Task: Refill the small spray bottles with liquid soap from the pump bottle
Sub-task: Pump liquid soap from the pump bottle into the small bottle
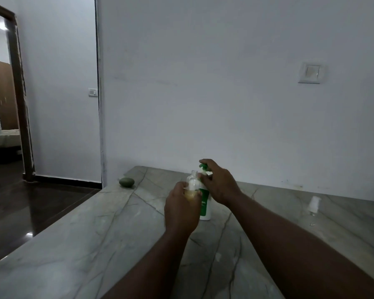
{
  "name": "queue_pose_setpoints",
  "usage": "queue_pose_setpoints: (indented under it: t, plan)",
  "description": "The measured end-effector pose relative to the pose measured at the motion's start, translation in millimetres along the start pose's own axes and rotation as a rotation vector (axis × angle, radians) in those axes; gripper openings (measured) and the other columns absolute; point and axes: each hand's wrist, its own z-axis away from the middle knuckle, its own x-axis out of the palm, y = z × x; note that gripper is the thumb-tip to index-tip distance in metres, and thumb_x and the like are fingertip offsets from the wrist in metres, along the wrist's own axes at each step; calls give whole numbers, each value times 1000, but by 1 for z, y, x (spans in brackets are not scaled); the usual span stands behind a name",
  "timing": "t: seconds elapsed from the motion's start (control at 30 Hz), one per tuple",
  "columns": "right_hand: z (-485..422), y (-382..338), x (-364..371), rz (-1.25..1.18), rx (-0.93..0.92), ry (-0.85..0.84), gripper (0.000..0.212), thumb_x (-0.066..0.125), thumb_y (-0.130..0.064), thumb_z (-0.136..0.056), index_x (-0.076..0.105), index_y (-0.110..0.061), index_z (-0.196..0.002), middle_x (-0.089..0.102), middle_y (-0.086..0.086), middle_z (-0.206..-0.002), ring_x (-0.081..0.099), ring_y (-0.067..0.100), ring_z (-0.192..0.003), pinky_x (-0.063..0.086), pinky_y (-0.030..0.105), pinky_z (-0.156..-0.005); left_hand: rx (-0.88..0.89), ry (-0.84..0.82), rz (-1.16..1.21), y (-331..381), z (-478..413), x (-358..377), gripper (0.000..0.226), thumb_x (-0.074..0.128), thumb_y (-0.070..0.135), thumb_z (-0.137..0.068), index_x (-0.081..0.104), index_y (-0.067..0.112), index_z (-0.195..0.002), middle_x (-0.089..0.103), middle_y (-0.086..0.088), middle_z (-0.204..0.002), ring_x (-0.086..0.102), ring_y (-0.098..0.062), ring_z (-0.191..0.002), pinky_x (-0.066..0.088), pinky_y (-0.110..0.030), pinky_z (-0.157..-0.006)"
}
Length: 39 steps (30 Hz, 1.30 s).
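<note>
A white and green pump bottle stands on the marble counter. My right hand lies on top of its green pump head, fingers curled over it. My left hand grips a small clear spray bottle with its cap off, held upright with its open neck just under the pump's nozzle. Yellowish liquid fills its lower part, between my fingers. A second small clear spray bottle with a white cap stands on the counter to the right, apart from both hands.
A green rounded object lies near the counter's far left corner. The white wall rises right behind the counter, with a switch plate on it. The counter's left edge drops to a dark glossy floor; a doorway opens at far left.
</note>
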Motion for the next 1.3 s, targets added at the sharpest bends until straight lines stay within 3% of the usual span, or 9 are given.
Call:
queue_pose_setpoints:
  t: [0.1,0.17,0.27,0.4,0.57,0.7,0.9,1.17,1.3]
  plan:
    - [8,10,7,-83,24,-83,68,62,-25,-100,26,-46,-153,55,-13,-126,62,17,-109,53,37,-97,2,-2,27,0,0,0,35,73,35,-93,62,23,-125,70,4,-107,67,-12,-93,58,-31,-74]
    - [5,12,8,-101,35,-86,72,62,-20,-99,24,-49,-153,59,-7,-123,63,19,-108,53,37,-96,3,-2,29,0,1,0,36,73,35,-93,62,23,-125,70,4,-108,66,-12,-93,58,-31,-74]
    - [2,12,7,-110,31,-104,69,62,-18,-99,27,-49,-150,64,-1,-117,66,21,-105,55,41,-96,1,0,35,1,2,0,36,74,34,-93,62,23,-124,69,6,-106,66,-10,-91,49,-20,-65]
    - [3,15,4,-123,15,-119,64,63,-19,-100,31,-51,-146,64,-4,-112,66,18,-101,54,35,-90,6,4,41,2,2,0,36,75,35,-92,62,23,-124,70,5,-106,66,-9,-89,48,-20,-63]
    - [3,17,2,-124,-3,-135,61,62,-19,-100,33,-50,-144,64,-5,-112,66,15,-100,52,32,-86,15,-1,42,3,1,1,37,75,34,-92,62,22,-124,71,3,-108,67,-14,-93,61,-36,-77]
    - [3,17,2,-114,-8,-136,61,61,-19,-100,33,-49,-145,66,-1,-113,67,18,-100,54,36,-90,28,4,56,5,0,2,37,75,34,-91,63,21,-124,70,3,-105,67,-13,-91,57,-31,-74]
    - [3,17,1,-112,-16,-141,56,59,-19,-101,36,-43,-145,62,-4,-110,64,14,-97,49,26,-78,29,-7,55,8,0,4,39,74,36,-92,62,21,-127,70,3,-107,67,-14,-93,62,-41,-80]
    - [2,17,0,-102,-29,-139,46,59,-16,-100,44,-37,-138,64,-12,-99,62,5,-86,46,23,-72,30,-7,42,8,2,2,40,74,39,-91,63,21,-125,69,3,-105,66,-14,-92,60,-38,-78]
    - [4,16,2,-106,-11,-135,55,58,-19,-101,38,-43,-145,66,-6,-109,65,12,-95,49,28,-81,28,-9,38,8,2,2,40,73,37,-92,62,20,-127,69,3,-108,66,-15,-94,60,-40,-81]
